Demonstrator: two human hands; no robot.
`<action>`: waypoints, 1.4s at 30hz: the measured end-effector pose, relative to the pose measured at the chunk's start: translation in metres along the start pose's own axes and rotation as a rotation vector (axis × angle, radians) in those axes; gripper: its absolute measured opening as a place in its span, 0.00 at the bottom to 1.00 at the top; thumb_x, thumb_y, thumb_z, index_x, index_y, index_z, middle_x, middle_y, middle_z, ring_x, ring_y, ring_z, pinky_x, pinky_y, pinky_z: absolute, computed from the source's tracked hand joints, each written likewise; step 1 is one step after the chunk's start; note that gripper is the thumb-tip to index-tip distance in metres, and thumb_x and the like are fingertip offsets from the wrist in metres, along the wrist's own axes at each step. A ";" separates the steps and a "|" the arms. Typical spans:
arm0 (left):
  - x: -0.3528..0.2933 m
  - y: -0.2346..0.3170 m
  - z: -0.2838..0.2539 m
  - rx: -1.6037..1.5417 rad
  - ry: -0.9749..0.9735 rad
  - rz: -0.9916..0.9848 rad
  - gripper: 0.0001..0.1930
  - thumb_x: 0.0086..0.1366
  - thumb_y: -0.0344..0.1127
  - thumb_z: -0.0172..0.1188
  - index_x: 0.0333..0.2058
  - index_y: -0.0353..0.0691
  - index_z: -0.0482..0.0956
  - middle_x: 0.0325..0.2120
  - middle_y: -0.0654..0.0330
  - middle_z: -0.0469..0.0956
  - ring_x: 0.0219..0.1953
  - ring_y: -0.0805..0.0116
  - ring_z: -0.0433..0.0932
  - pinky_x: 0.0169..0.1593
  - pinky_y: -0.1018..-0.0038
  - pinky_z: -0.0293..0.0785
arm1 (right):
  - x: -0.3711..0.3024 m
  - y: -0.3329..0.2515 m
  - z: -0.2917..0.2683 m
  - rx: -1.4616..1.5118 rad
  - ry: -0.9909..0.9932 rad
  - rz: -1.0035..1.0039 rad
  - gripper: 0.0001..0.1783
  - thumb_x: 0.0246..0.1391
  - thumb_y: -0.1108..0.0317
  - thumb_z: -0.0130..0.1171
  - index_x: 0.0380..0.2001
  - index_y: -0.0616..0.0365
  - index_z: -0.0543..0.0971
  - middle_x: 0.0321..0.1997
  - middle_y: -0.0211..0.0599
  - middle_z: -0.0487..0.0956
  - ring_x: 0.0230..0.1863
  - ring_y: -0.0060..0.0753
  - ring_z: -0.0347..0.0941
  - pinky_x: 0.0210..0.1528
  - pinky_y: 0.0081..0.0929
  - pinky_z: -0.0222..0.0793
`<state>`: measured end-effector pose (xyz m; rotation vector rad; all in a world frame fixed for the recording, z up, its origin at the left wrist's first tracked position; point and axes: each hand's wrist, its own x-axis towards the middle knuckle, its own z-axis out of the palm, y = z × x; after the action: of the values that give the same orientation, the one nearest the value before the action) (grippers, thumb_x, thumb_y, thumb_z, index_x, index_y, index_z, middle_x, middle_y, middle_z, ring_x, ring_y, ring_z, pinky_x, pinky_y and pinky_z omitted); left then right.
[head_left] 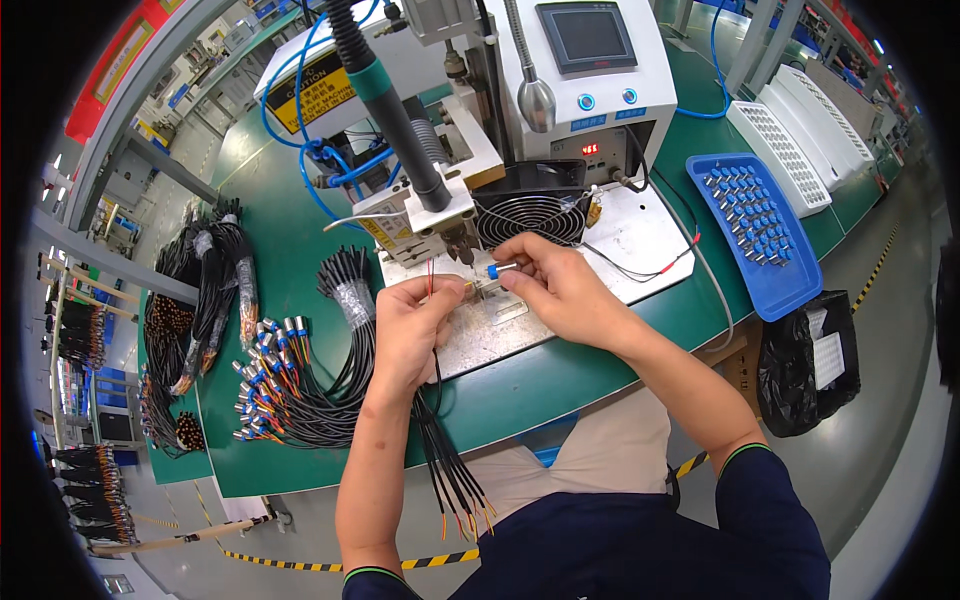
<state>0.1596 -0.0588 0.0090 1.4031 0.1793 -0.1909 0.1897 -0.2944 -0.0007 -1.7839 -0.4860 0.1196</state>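
My left hand [400, 335] is closed in a pinch on the stripped end of a black cable, and thin red and yellow wires show by the fingertips. Beneath it, several black cables [440, 445] with bare coloured ends hang over the table edge. Between thumb and fingers my right hand [572, 295] grips a small blue and silver connector [496, 270], its blue end pointing left toward the wires. A small gap separates the two hands. Just above them is the metal tip [460, 243] of a bench machine, which looks like a soldering unit. Both hands are over its metal base plate [625, 262].
Left of the hands lie cables with blue and silver connectors [268, 375] and a wrapped cable bundle [352, 300]. More bundles [205, 265] lie farther left. A blue tray [790, 290] of connectors and white perforated trays [770, 150] stand right. A black-lined bin [785, 385] stands below.
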 end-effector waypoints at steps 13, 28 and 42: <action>0.002 -0.008 0.003 -0.053 -0.017 0.062 0.05 0.72 0.22 0.67 0.44 0.27 0.87 0.24 0.70 0.77 0.18 0.87 0.59 0.21 0.81 0.48 | 0.005 0.004 0.006 0.027 -0.018 -0.023 0.16 0.70 0.71 0.68 0.56 0.68 0.83 0.45 0.38 0.88 0.41 0.20 0.82 0.47 0.24 0.79; 0.006 -0.014 0.005 -0.018 0.003 0.111 0.03 0.70 0.21 0.69 0.40 0.28 0.87 0.32 0.65 0.83 0.18 0.88 0.62 0.21 0.81 0.49 | 0.006 0.007 0.008 0.005 0.020 -0.041 0.14 0.68 0.71 0.71 0.52 0.66 0.85 0.37 0.33 0.87 0.35 0.16 0.77 0.40 0.22 0.75; 0.004 -0.014 0.005 -0.014 0.011 0.114 0.01 0.70 0.21 0.69 0.38 0.29 0.88 0.34 0.67 0.84 0.27 0.88 0.70 0.29 0.85 0.61 | 0.005 0.003 0.008 -0.017 0.050 -0.073 0.14 0.66 0.71 0.72 0.51 0.65 0.86 0.33 0.30 0.84 0.31 0.15 0.71 0.35 0.22 0.70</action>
<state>0.1603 -0.0663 -0.0042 1.3967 0.1092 -0.0876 0.1924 -0.2856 -0.0046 -1.7788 -0.5167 0.0202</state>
